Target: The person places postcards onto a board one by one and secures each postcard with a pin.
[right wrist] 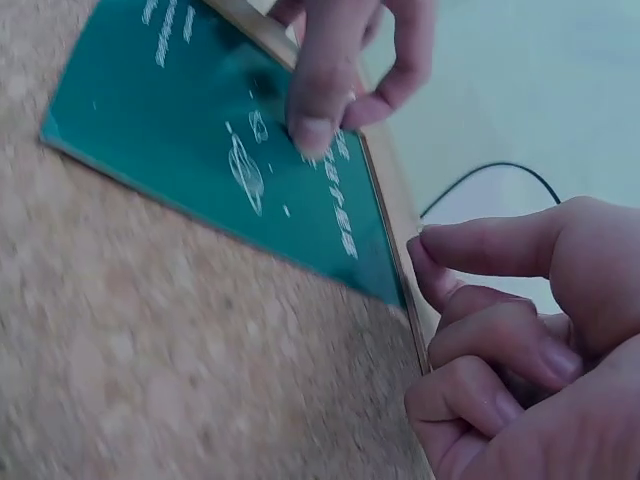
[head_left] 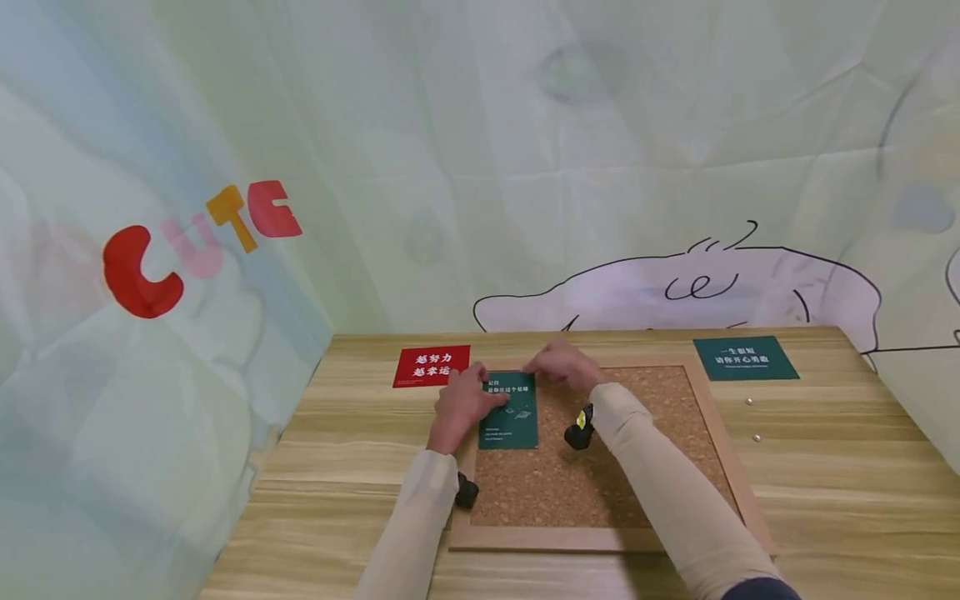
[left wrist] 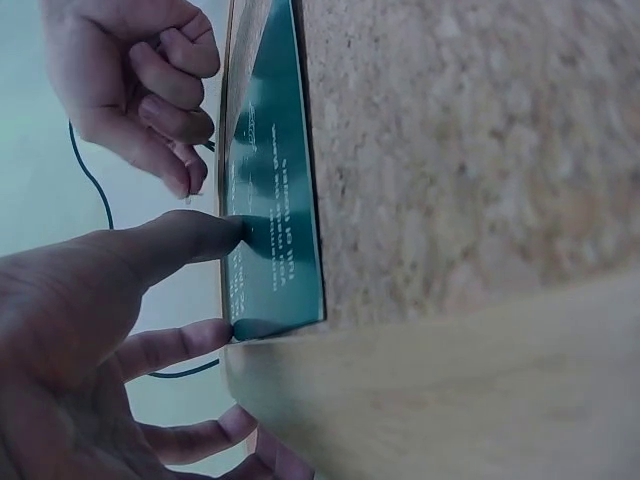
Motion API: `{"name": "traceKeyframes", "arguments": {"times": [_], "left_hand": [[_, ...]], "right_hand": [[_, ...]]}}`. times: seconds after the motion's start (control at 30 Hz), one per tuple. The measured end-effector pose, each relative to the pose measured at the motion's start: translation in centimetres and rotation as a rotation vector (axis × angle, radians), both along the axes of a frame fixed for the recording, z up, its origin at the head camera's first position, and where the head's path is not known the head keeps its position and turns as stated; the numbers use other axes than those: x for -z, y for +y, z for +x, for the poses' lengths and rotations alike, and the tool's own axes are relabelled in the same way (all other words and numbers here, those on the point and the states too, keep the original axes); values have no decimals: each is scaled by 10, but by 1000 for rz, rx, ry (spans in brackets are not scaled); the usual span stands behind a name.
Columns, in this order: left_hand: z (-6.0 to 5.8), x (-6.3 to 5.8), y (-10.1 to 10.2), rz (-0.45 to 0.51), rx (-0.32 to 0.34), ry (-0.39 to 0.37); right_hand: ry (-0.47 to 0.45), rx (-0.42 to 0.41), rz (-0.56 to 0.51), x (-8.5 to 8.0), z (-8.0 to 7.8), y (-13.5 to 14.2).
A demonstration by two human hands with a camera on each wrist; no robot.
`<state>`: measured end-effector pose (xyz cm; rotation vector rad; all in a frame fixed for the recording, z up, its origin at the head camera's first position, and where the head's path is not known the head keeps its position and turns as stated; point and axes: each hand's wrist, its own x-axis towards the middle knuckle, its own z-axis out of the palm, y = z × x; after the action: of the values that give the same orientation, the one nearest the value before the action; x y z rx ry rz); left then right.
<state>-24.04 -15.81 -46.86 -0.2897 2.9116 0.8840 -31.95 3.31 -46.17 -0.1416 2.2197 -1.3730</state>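
Observation:
A green card with white print lies at the upper left of a wood-framed corkboard. My left hand rests over its left edge; the thumb presses on the card's face, and a straight finger touches its upper left corner, as the left wrist view shows. At the card's upper right corner, my right hand pinches a small pale thumbtack between thumb and forefinger, the other fingers curled. Most of the tack is hidden by the fingertips. In the right wrist view the pinching fingertips are beside the frame.
On the wooden table, a red card lies left of the board and another green card lies beyond its upper right. Two small thumbtacks lie right of the board. A printed curtain hangs behind.

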Motion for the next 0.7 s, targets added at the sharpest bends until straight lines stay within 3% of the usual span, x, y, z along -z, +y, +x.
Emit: {"name": "traceKeyframes", "arguments": {"times": [0.7], "left_hand": [[0, 1, -1, -3, -1, -5]], "right_hand": [[-11, 85, 102, 5, 2, -12]]}}
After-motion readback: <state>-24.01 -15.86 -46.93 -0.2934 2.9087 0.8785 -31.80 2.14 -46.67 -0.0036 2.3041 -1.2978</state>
